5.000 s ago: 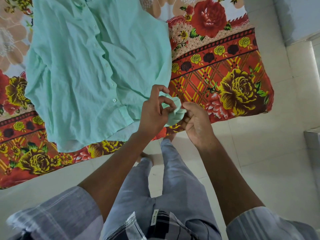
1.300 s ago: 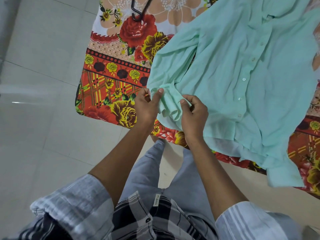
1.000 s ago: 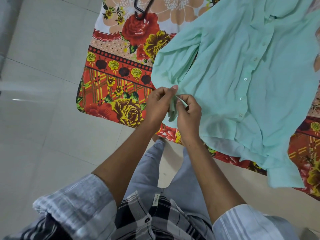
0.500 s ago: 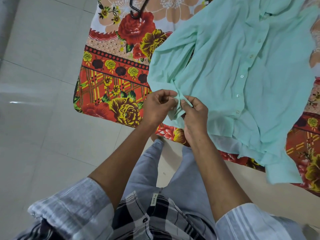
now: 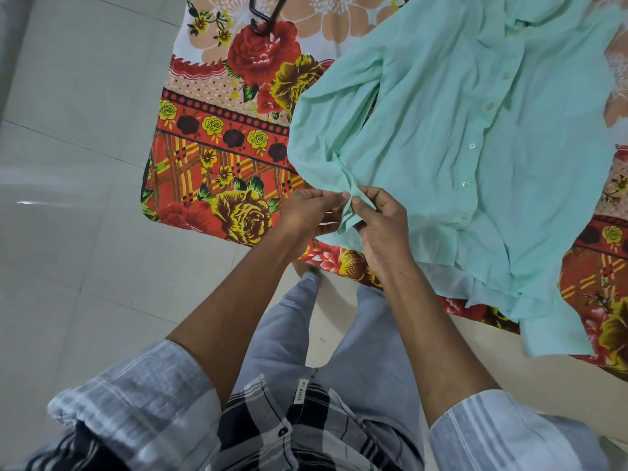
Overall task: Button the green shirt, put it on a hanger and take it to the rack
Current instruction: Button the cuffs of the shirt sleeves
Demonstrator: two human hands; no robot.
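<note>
The pale green shirt lies flat on a floral bedsheet, its front placket closed by a row of white buttons. One sleeve runs down to the bed's near edge, and its cuff is pinched between both hands. My left hand grips the cuff from the left. Pressed against it from the right, my right hand has thumb and fingers shut on the same cuff. The other sleeve's cuff hangs over the edge at the right. A dark hanger hook shows at the top.
The red and yellow floral bedsheet covers the bed, whose near edge runs diagonally. Pale tiled floor fills the left side. My own legs in grey trousers stand close to the bed edge.
Five seconds ago both hands held the cuff of the opposite sleeve; they now hold this sleeve's cuff. In the last second the fingers closed tighter together on the cuff.
</note>
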